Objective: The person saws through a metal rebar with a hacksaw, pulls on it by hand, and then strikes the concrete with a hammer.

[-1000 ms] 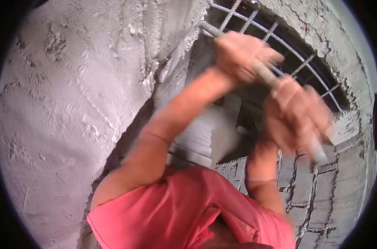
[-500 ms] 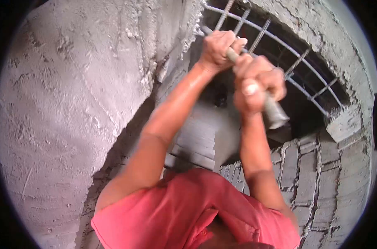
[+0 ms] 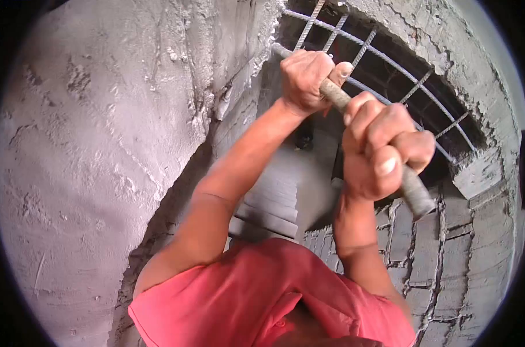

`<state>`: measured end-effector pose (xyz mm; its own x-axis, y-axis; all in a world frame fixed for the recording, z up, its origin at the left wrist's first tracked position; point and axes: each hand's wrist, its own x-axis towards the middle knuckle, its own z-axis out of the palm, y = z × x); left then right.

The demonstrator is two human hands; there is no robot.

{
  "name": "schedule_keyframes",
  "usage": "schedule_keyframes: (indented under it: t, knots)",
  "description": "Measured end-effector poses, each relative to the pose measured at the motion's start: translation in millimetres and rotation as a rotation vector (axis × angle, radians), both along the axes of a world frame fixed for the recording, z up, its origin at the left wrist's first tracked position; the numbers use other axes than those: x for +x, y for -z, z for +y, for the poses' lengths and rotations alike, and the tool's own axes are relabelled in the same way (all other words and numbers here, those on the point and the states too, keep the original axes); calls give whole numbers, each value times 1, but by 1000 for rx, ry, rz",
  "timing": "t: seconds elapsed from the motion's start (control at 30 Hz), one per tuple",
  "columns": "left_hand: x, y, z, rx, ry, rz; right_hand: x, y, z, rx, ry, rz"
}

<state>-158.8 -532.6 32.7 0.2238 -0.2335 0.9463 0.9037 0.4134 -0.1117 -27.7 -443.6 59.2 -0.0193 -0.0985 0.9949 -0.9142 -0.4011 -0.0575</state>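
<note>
A grey, mortar-stained rod or handle [image 3: 336,95] runs diagonally from the upper left to the lower right. My left hand [image 3: 310,80] is wrapped round its upper part, close to the rough wall edge and the steel bars. Further down, my right hand [image 3: 383,151] grips the same rod, with the thumb pressed over it. The rod's blunt lower end [image 3: 418,199] sticks out below my right hand. Its thin far end reaches toward the wall edge, and whatever it meets there I cannot make out.
A grid of steel bars [image 3: 389,61] crosses a dark opening at the upper right. Rough plastered wall [image 3: 95,133] fills the left side. Brickwork [image 3: 453,248] stands at the lower right, beside a concrete block [image 3: 480,173]. Stacked grey slabs [image 3: 269,202] lie below my arms.
My right hand and the rod's lower end have moved down and to the right. My left hand has shifted slightly. Both hands still grip the rod.
</note>
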Motion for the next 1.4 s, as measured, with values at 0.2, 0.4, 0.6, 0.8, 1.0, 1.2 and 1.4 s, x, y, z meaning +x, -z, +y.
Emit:
schedule_keyframes:
  t: [0.2,0.4,0.6,0.8,1.0,1.2,1.4]
  knots:
    - [66,-34,17,-86,148,16,83,-30,7,-83,200,-130]
    - [28,-31,-1,-105,63,158,46,-8,11,-101,125,42]
    - [30,-34,13,-129,80,33,49,-37,8,12,246,-62]
    - [93,-61,17,-90,100,111,106,-38,49,13,46,55]
    - [-37,7,-13,-86,141,-204,-40,11,-28,-97,253,34]
    - [-7,-6,-18,9,170,-176,-8,-4,-30,66,772,-1]
    - [8,67,-43,-393,-5,-174,29,110,-1,-55,-214,-1311]
